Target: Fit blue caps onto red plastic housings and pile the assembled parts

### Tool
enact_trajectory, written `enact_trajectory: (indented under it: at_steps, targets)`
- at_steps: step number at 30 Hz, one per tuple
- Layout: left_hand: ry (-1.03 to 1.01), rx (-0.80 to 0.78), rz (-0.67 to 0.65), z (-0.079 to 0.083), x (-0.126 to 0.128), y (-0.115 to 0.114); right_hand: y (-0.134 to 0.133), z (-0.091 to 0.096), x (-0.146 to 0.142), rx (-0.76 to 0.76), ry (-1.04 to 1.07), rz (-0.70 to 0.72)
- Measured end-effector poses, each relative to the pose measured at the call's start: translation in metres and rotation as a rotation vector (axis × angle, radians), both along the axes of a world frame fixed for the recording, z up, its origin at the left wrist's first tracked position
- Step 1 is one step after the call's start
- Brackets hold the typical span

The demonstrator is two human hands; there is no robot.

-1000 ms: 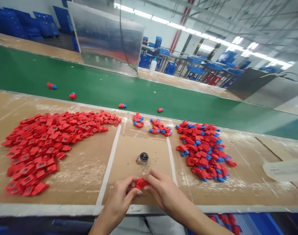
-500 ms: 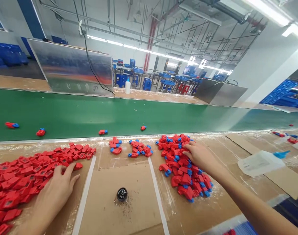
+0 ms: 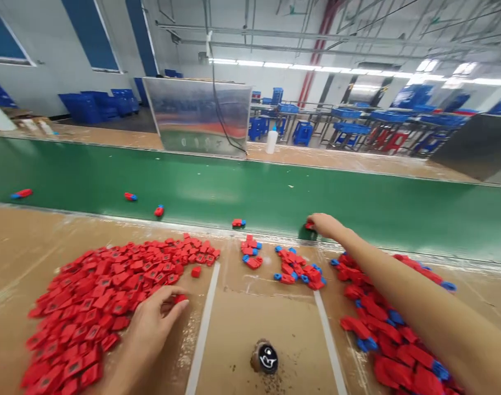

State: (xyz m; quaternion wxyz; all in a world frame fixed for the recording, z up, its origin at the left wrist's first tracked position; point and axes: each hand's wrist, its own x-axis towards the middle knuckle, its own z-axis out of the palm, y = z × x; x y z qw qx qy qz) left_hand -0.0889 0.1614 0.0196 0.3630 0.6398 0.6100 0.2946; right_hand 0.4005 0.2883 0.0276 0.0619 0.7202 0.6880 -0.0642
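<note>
My right hand (image 3: 325, 225) reaches out over the near edge of the green belt, its fingertips pinching a small red plastic part (image 3: 310, 225). My left hand (image 3: 151, 323) rests at the right edge of a large heap of flat red plastic parts (image 3: 110, 296), with its curled fingers around a red part (image 3: 179, 299). My right forearm passes above a heap of red parts with blue ends (image 3: 392, 323). Between the hands lie two small clusters of red-and-blue parts (image 3: 250, 252) (image 3: 297, 269). A small dark round tin (image 3: 265, 357) stands on the cardboard near me.
Several red-and-blue parts, one of them (image 3: 237, 223), lie spaced along the green conveyor belt (image 3: 234, 186). White tape strips (image 3: 203, 329) mark the cardboard-covered bench. Behind the belt stand a metal panel (image 3: 196, 115), a white bottle (image 3: 271, 141), and blue crates (image 3: 85, 107).
My right hand has moved from the red-and-blue heap to the belt edge with a part in its fingertips. My left hand has shifted to the heap's right edge. The view has turned slightly.
</note>
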Motion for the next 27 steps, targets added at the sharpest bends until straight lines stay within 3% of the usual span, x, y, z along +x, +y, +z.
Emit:
enact_trajectory:
  at_steps: [4,7,13,17,19,22,27]
  targets:
    - [-0.354,-0.096,0.067,0.001,0.009,-0.036,-0.027,-0.001,0.006,0.061,0.018,-0.072]
    - [-0.485,-0.146,0.005,0.002,0.021,-0.057,-0.060,0.011,-0.005,0.148,0.084,-0.074]
    - [-0.599,-0.230,-0.148,-0.001,0.040,-0.092,-0.158,0.039,-0.060,0.185,0.353,0.050]
    - [-0.608,-0.295,-0.147,-0.006,0.052,-0.113,-0.225,0.044,-0.105,0.135,0.695,0.158]
    - [-0.633,-0.299,-0.140,-0.010,0.058,-0.121,-0.247,0.041,-0.124,0.156,0.768,0.196]
    - [-0.677,-0.292,-0.148,-0.017,0.065,-0.132,-0.266,0.032,-0.145,0.232,0.716,0.268]
    - [-0.631,-0.239,-0.150,-0.023,0.074,-0.149,-0.272,0.017,-0.161,0.309,0.598,0.353]
